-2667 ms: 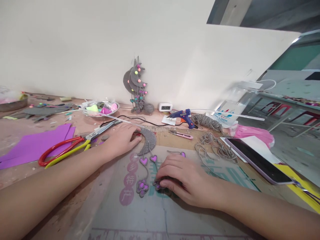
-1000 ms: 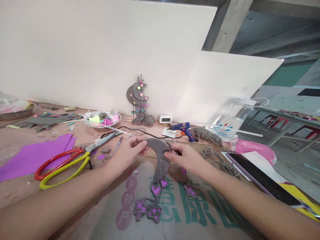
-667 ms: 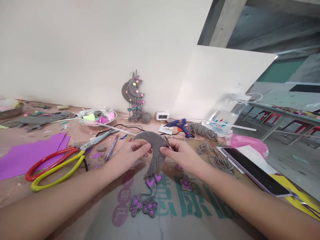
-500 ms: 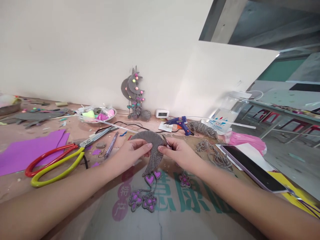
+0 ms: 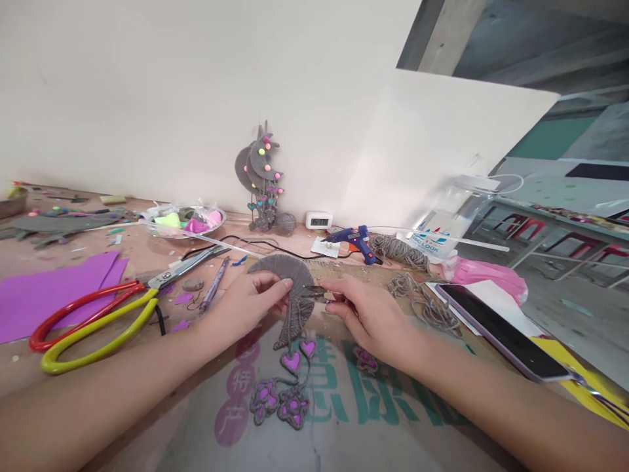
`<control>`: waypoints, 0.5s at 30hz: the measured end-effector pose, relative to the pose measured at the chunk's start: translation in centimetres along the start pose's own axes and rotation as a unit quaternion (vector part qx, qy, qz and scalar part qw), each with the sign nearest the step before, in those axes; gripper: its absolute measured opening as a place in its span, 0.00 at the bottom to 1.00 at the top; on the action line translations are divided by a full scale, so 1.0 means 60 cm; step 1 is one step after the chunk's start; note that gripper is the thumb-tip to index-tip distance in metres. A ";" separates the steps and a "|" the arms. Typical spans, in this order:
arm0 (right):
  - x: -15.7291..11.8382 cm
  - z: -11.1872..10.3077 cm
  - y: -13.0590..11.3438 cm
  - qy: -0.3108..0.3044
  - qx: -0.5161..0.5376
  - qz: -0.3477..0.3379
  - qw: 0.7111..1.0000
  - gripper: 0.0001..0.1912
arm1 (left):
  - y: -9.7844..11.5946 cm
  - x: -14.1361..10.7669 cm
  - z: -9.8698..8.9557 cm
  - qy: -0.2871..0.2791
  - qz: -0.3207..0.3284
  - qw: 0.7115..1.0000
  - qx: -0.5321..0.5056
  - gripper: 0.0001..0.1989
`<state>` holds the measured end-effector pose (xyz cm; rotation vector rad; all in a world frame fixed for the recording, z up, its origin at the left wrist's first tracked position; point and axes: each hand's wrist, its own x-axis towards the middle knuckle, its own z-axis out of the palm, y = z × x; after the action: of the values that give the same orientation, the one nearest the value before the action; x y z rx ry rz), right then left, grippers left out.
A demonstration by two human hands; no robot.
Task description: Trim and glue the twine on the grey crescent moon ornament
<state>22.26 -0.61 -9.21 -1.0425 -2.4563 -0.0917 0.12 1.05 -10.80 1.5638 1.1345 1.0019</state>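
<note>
Between thumb and fingers, my left hand [image 5: 263, 298] pinches a grey yarn-wrapped crescent [image 5: 299, 275] above the table. Small scissors or snips [image 5: 317, 293] are in my right hand [image 5: 363, 308], their tips at the crescent's right edge. Below the crescent hang two purple hearts [image 5: 291, 361] edged in grey yarn. Two purple flowers with grey yarn outlines [image 5: 293, 406] lie under them on the printed board. Another purple flower [image 5: 365, 360] lies below my right hand.
Large red-and-yellow scissors [image 5: 98, 328] and purple sheets [image 5: 54, 295] lie left. Behind are a bowl [image 5: 189, 226], a blue glue gun [image 5: 361, 244], a clock [image 5: 319, 220] and finished crescents [image 5: 263, 164] against the wall. Right are grey yarn [image 5: 427, 301] and a phone [image 5: 501, 331].
My right hand has moved off the crescent's face to its right, and the small tool's jaws now show at the edge. My left hand and the crescent have shifted slightly left.
</note>
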 end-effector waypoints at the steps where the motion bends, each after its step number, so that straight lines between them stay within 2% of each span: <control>1: 0.000 0.003 0.000 -0.002 -0.016 -0.016 1.000 0.12 | -0.001 0.000 0.000 -0.001 0.002 1.000 0.000 0.17; 4: 0.002 0.007 0.000 -0.013 -0.041 -0.040 0.998 0.11 | -0.004 0.002 0.000 0.002 0.001 1.000 0.008 0.17; 9: 0.002 0.008 -0.002 -0.030 -0.062 -0.010 0.998 0.11 | -0.009 0.001 -0.002 0.002 0.009 1.000 0.019 0.18; 15: 0.001 0.014 -0.002 -0.037 -0.079 -0.006 0.996 0.11 | -0.005 -0.003 -0.002 0.004 0.006 1.000 0.009 0.18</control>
<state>21.80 -0.45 -9.88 -1.1152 -2.5565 -0.2585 -0.13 0.97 -11.10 1.5850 1.1440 1.0092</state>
